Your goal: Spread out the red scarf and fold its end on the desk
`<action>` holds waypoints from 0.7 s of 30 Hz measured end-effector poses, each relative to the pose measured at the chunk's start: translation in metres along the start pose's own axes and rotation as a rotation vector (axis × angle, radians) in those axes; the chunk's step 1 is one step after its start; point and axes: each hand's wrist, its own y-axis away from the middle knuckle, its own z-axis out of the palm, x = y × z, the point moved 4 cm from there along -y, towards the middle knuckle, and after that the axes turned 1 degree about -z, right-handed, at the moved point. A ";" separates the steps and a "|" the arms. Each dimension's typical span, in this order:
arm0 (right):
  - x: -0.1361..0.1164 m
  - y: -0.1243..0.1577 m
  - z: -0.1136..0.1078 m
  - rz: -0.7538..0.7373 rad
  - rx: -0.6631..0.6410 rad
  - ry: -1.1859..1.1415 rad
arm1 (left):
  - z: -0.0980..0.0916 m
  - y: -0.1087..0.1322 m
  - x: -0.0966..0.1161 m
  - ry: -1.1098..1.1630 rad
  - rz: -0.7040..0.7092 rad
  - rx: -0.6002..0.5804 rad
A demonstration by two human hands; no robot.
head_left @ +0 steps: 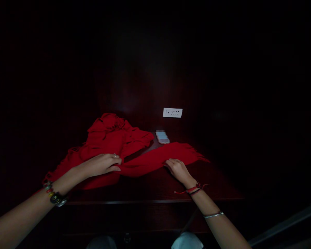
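A red fringed scarf (103, 138) lies on a dark wooden desk, bunched in a heap at the left. One narrower length of it stretches to the right and ends in fringe. My left hand (106, 163) pinches the cloth where that length leaves the heap. Farther right, my right hand (177, 169) grips the near edge of the same length, its fingers closed on the fabric. Between the hands the cloth runs loosely folded along the desk. The fingertips of both hands are partly hidden by the scarf.
Behind the scarf lies a small pale rectangular thing (162, 137), blurred out. A white power socket panel (172, 112) is on the dark back wall. The desk's front edge (155, 201) runs just below my hands. Surroundings are very dark.
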 end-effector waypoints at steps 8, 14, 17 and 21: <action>0.008 0.001 -0.004 0.070 0.015 -0.014 | 0.002 -0.005 -0.007 0.102 -0.106 0.096; 0.005 0.002 -0.002 0.027 -0.060 -0.056 | 0.006 0.003 -0.017 0.051 -0.063 -0.017; 0.000 0.002 -0.002 -0.043 -0.111 -0.096 | 0.003 0.008 -0.016 0.016 -0.035 -0.081; -0.011 0.007 -0.009 -0.074 -0.116 -0.119 | -0.008 0.008 -0.008 -0.083 -0.062 -0.095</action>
